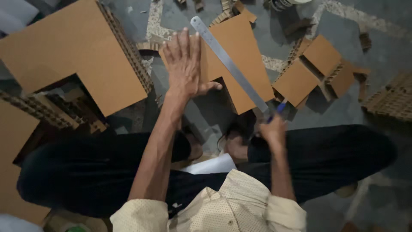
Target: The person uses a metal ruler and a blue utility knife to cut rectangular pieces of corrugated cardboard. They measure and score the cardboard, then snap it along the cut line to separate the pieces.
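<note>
My left hand (184, 64) lies flat, fingers together, pressing on an L-shaped piece of thick brown honeycomb cardboard (240, 64) on the grey floor. A long steel ruler (229, 64) rests diagonally across that piece, just right of my fingers, running from the upper left to the lower right. My right hand (272, 129) is closed around a blue-handled tool (279, 109), a pen or a knife, at the ruler's lower end by the cardboard's near edge. I sit cross-legged in dark trousers.
A large L-shaped cardboard slab (81, 51) lies at the left, with cut strips (47, 111) beneath it. Smaller cut pieces (313, 68) sit at the right, another honeycomb block (392, 101) at the far right, scraps at the top, white paper (212, 165) in my lap.
</note>
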